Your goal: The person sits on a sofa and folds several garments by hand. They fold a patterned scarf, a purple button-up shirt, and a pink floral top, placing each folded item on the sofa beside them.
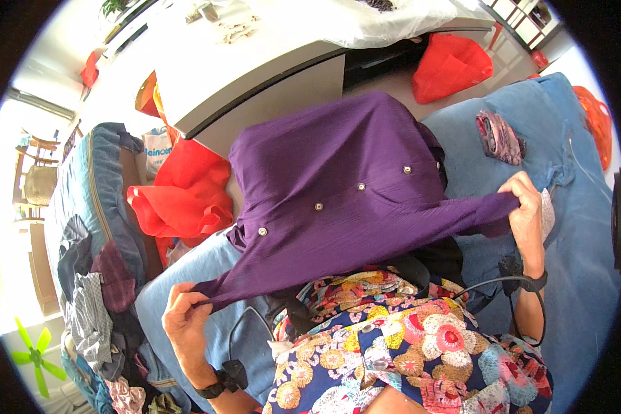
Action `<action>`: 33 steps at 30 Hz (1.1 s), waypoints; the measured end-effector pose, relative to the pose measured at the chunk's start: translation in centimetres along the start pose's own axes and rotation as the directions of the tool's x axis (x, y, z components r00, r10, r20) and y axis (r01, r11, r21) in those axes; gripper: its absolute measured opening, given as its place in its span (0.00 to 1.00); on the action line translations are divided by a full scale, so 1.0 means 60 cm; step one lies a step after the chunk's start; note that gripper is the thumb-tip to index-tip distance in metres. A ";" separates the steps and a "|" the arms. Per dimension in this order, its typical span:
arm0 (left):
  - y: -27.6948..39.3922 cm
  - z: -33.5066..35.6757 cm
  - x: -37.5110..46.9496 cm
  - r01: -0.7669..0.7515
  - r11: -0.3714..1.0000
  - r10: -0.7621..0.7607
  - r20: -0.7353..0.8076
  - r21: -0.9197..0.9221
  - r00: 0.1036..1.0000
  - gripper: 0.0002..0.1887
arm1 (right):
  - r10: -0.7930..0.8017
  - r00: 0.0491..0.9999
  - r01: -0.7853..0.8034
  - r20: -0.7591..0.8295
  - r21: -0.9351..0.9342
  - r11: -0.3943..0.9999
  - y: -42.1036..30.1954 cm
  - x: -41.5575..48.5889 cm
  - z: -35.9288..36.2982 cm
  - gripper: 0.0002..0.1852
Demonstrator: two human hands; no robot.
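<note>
A purple buttoned garment (336, 155) is draped over my lap and knees, with a row of round pale buttons across its middle. My left hand (186, 315) pinches one corner of its near edge between thumb and fingers. At the other end, my right hand (522, 202) grips the opposite corner, higher and farther out. Between both hands the cloth is pulled taut in a long band. Part of the garment's far side hangs beyond my knees, out of sight.
Blue sofa cushions (569, 248) lie around me, with a rolled patterned cloth (499, 137) on the right. Loose clothes (90, 310) pile up at left. Red bags (186, 191) stand near the white table (269, 67). Cables run from bands on both wrists.
</note>
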State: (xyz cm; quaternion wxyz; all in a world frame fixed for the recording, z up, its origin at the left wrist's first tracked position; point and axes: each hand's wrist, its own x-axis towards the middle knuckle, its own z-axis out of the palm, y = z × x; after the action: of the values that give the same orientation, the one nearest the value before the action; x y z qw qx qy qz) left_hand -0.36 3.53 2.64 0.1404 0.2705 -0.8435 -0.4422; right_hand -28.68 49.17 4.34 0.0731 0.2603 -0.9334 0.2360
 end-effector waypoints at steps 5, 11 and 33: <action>0.000 -0.005 0.034 -0.115 0.987 0.117 0.009 -0.110 0.993 0.05 | 0.138 0.990 -0.124 -0.003 0.415 0.902 0.023 0.036 0.011 0.09; 0.034 -0.005 0.128 0.013 0.963 -0.006 0.027 -0.270 1.000 0.07 | 0.071 0.995 -0.095 0.068 0.844 0.527 0.091 0.134 0.053 0.19; 0.161 -0.088 -0.002 -0.388 0.921 0.315 -0.504 -0.045 0.804 0.10 | 0.017 0.891 0.396 -0.454 0.794 0.461 0.000 0.065 -0.107 0.10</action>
State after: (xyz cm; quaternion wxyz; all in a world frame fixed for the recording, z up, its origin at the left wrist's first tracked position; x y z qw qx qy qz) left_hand -0.95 4.53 13.60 0.4472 0.2009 -0.7814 -0.3862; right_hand -31.93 50.47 11.02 0.1462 0.3116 -0.6105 0.7133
